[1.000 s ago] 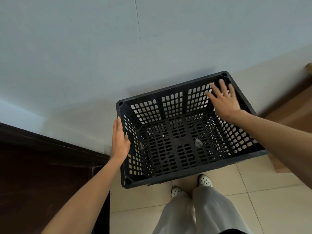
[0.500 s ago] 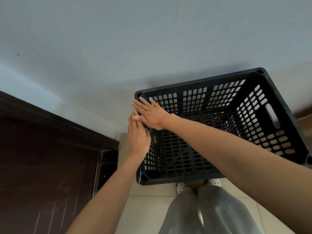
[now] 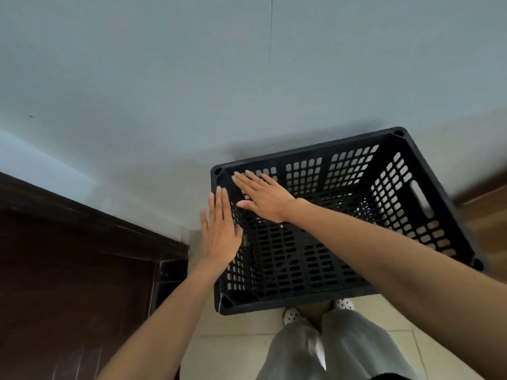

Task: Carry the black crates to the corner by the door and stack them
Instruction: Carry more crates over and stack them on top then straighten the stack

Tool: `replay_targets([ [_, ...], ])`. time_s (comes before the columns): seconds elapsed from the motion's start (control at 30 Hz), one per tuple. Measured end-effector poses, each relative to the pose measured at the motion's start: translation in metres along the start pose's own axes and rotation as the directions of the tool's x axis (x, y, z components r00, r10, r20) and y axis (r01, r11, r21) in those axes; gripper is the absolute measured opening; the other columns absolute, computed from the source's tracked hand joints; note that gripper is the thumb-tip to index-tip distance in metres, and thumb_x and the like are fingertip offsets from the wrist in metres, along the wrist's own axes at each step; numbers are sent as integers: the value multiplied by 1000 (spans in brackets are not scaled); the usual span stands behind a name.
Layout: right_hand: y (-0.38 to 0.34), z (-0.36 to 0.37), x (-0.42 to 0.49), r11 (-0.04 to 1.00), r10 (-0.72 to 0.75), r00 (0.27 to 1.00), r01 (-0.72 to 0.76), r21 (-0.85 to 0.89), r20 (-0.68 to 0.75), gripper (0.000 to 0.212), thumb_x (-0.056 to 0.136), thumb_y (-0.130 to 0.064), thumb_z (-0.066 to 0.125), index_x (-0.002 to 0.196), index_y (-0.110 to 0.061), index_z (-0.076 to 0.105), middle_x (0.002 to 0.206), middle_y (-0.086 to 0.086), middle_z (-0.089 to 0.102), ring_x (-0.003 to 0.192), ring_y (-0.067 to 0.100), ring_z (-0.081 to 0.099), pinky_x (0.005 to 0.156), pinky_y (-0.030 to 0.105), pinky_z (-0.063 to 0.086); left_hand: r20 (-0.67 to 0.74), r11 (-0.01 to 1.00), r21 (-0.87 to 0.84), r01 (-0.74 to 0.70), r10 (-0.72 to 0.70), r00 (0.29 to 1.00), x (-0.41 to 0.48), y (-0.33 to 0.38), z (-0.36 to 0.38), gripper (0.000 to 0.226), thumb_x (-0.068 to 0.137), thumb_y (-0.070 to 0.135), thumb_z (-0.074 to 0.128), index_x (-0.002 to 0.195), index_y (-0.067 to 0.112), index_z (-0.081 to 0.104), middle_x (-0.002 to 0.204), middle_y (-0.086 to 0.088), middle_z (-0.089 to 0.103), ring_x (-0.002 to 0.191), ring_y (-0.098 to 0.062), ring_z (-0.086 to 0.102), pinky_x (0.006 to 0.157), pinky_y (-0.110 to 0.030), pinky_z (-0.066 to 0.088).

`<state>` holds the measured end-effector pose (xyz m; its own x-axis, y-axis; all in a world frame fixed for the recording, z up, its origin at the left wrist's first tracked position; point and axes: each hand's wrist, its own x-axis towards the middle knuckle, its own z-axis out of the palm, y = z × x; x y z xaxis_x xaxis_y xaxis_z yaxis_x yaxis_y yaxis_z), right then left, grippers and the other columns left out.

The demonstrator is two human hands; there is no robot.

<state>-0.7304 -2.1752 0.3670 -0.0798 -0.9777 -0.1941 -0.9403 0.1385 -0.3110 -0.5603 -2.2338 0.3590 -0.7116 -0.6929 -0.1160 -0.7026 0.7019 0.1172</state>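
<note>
Nudging stage, by the look of it. Left to right:

Dark wooden door (image 3: 68, 270) at far left, its frame ending at the wall (image 3: 247, 78); narrow strip of floor between frame and crate.

Left hand (image 3: 220, 234) flat, fingers straight and together, palm against the outside of the crate's left wall. Nothing clasped.

Black crate (image 3: 343, 242), perforated plastic, upright, mouth open toward the camera, set close against the wall in the corner beside the door. Whether it sits on another crate cannot be told; only one is clearly visible. Looks empty.

Right hand (image 3: 263, 196) reaches across the crate's mouth, fingers spread, palm down near the far-left corner of the rim. Also grasping nothing, only pressing or steadying.

Light trousers and spotted shoes (image 3: 291, 315) directly below the near rim, on pale floor tiles (image 3: 233, 352).

Risks, as judgement: neither hand has a real hold, so a flat-palmed shove could skew the crate off square or slide it sideways. If it rests on a lower crate, misaligned corners would leave it perched and liable to tip toward the feet. Fingers by the corner could get pinched.
</note>
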Motion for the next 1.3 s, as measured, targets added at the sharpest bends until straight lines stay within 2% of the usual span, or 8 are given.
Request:
replay_targets([
  [0.1,69,-9,-41,984,161,982,-167,-59,-95,69,101,-52,21,155,-20,-7,162,-3,-9,149,19,-10,122,41,1,-38,973,-10,-232,231,972,28,24,-5,83,98,21,49,156,11,-9,165,-5,-10,152,-21,-8,124,-42,2],
  [0.2,140,-23,-88,910,398,896,-412,-36,-198,68,103,-45,27,155,-17,-7,163,0,-7,150,22,-9,122,42,2,33,885,-134,-446,454,891,73,71,-13,75,100,16,46,157,11,-3,166,-6,0,153,-20,3,124,-40,16],
  [0.4,228,-24,-164,752,642,732,-659,5,-227,74,100,-41,39,155,-21,-7,163,-3,-6,150,23,-9,119,50,4,62,761,-122,-637,646,761,145,171,-10,77,100,17,48,157,14,-3,165,-8,4,152,-21,11,123,-36,16],
  [0.53,246,-15,-188,794,604,768,-604,70,-214,82,97,-31,48,154,-25,-9,162,-6,-11,150,24,-4,119,46,14,137,730,-81,-679,683,717,169,210,8,81,98,21,51,157,13,-3,165,-10,5,152,-25,11,123,-39,12],
  [0.63,250,-14,-188,823,568,787,-551,138,-243,80,95,-26,48,155,-23,-4,163,-3,-5,150,24,0,118,43,21,150,759,-17,-651,646,749,169,218,24,97,93,30,58,155,16,-16,165,-7,-9,153,-24,-2,123,-44,1],
  [0.7,250,-14,-188,824,566,790,-539,175,-236,79,95,-25,46,155,-23,-4,163,-3,-4,150,24,1,119,45,23,176,776,-14,-631,623,762,168,219,28,106,90,32,62,153,20,-22,165,-5,-11,152,-23,-3,122,-47,2],
  [1.03,249,-12,-191,828,558,772,-496,260,-304,73,96,-28,41,155,-26,-2,163,-6,0,150,18,5,119,40,21,201,794,-41,-606,601,774,170,220,26,117,83,30,70,152,26,-24,164,-5,-4,151,-28,4,120,-50,8],
  [1.3,229,-3,-210,814,579,761,-562,147,-293,77,94,-19,41,154,-29,-7,163,-4,-7,150,25,4,120,43,20,266,791,-61,-608,600,754,175,221,24,117,84,26,68,149,26,-29,164,-4,-14,151,-27,-7,117,-46,-3],
])
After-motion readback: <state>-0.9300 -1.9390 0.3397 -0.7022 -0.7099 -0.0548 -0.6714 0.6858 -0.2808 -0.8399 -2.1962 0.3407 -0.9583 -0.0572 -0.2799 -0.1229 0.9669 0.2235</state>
